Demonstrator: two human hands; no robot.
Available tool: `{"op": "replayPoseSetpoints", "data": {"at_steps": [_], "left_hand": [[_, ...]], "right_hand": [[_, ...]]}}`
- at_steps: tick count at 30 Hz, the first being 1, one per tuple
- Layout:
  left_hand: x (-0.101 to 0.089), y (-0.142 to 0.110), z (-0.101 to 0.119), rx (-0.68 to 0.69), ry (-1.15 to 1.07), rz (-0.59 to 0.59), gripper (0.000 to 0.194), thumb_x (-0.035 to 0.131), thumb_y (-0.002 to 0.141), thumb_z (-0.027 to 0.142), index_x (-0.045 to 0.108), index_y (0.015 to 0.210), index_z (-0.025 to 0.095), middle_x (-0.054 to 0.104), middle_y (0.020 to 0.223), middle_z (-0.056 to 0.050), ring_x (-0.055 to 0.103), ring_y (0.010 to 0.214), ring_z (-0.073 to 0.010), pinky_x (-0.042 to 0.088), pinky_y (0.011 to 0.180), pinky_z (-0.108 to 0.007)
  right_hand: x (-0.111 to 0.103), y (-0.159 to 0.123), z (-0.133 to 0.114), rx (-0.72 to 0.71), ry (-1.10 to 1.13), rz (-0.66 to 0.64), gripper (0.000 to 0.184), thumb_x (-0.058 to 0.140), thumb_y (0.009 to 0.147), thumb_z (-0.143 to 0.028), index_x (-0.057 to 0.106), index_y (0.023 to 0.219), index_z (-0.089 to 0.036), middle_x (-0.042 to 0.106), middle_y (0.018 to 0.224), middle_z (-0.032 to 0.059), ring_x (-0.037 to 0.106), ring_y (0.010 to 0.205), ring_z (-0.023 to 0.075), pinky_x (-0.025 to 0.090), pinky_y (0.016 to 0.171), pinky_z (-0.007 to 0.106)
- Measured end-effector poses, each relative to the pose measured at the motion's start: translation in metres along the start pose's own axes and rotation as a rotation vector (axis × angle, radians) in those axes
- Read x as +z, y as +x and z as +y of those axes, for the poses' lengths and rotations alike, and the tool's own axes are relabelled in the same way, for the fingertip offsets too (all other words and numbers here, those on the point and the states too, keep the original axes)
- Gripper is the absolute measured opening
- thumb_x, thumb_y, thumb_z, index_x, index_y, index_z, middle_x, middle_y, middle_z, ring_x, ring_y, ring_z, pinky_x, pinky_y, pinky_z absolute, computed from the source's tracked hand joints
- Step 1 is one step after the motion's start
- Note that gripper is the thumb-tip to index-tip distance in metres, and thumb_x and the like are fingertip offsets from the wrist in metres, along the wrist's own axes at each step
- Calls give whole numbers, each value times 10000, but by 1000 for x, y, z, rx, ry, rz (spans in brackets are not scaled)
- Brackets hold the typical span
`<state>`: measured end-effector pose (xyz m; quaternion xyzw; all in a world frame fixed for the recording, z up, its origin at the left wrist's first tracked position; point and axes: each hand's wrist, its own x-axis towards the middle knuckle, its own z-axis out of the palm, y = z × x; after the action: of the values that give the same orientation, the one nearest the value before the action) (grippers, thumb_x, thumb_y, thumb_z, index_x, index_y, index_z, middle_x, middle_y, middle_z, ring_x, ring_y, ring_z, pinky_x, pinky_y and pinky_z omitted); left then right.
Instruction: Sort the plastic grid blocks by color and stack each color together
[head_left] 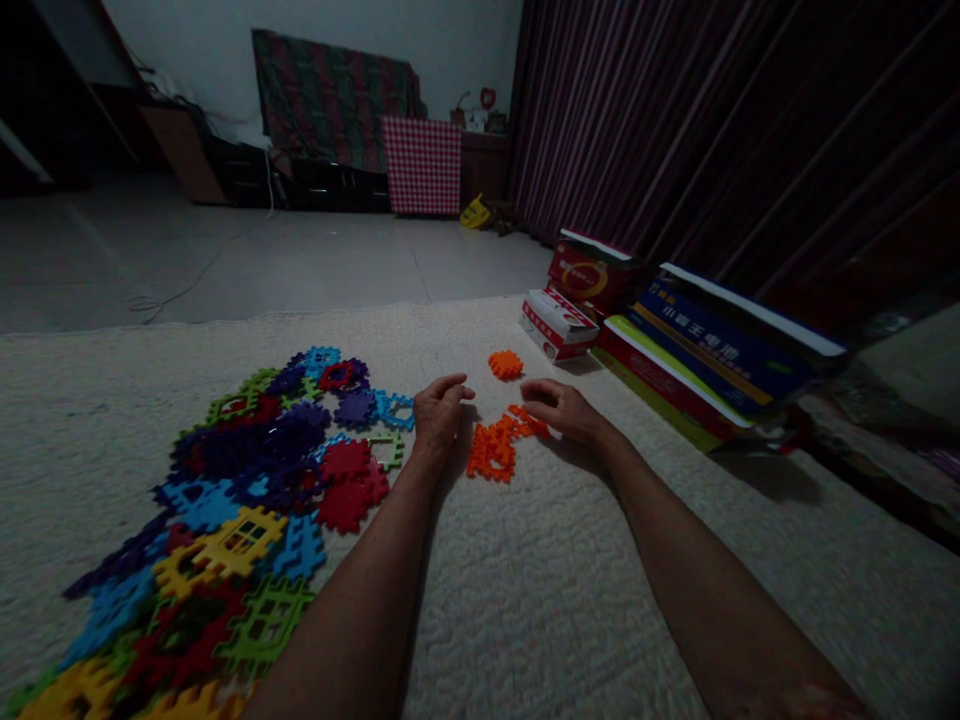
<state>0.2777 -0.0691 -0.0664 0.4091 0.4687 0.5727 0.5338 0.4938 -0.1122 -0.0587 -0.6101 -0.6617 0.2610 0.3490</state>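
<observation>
"So where are the orange pieces (493, 452)?"

"Bunched on the quilted mat (540, 610), overlapping one another, between the two hands. A single orange piece (505, 365) lies beyond them, well apart from the bunch."

"And the hands?"

"The left hand (437, 415) stands at the near side of the mixed heap (346, 462), its thumb and fingers slightly apart, and I see nothing between them. The right hand (566, 410) is at the outer end of the bunch, fingers reaching in over it. From here I cannot tell whether they are closed on a piece or just beside it."

"Which step would you call this?"

"Handling the orange ones, I'd judge, apart from the other colours. Nothing orange looks joined into anything upright."

"What does the next move call for?"

"A light pinch on one piece, I'd say, without dragging its neighbours, as the toothed edges could catch."

"What's around them?"

"The heap, red, blue, purple, green and yellow, spreads along the left. To the right, past the bunch, a small white-and-red box (559, 328) stands by a larger blue box (720, 340), with the dark curtain (637, 110) behind."
</observation>
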Motion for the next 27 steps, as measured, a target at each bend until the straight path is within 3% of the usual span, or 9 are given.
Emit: {"op": "replayPoseSetpoints", "data": {"at_steps": [4, 9, 15, 20, 27], "left_hand": [[0, -1, 0, -22, -20, -9, 380, 642, 569, 286, 770, 896, 141, 697, 677, -30, 517, 521, -95, 398, 511, -215], [0, -1, 2, -23, -8, -13, 381, 653, 567, 286, 767, 899, 139, 696, 676, -26, 507, 507, -92, 399, 495, -214], [0, -1, 1, -14, -3, -16, 384, 645, 573, 297, 765, 903, 140, 696, 677, -18, 445, 475, -73, 373, 480, -211], [-1, 0, 0, 10, -2, -17, 362, 637, 580, 287, 770, 885, 144, 696, 676, -28, 504, 531, -98, 388, 517, -220], [0, -1, 2, 0, -38, -12, 323, 647, 559, 266, 761, 840, 152, 692, 661, -28, 523, 560, -108, 386, 549, -229]], "right_hand": [[-12, -10, -18, -34, -188, -200, 575, 766, 678, -299, 644, 1238, -257, 600, 1323, 90, 589, 1193, 252, 497, 1026, 417], [-14, -11, -28, -45, -380, -281, 462, 734, 693, -226, 666, 1149, -206, 623, 1170, 92, 596, 1091, 258, 488, 998, 408], [-12, -12, -27, -48, -388, -253, 324, 701, 749, -236, 675, 1072, -214, 637, 1090, 69, 596, 1010, 231, 487, 916, 363], [0, -12, -28, -73, -307, -113, 284, 680, 775, -204, 692, 1059, -202, 646, 1076, 70, 603, 959, 202, 485, 881, 344], [4, -7, -26, -108, -254, -32, 251, 704, 800, -244, 705, 1047, -197, 656, 1059, 63, 614, 928, 186, 493, 865, 333]]}}
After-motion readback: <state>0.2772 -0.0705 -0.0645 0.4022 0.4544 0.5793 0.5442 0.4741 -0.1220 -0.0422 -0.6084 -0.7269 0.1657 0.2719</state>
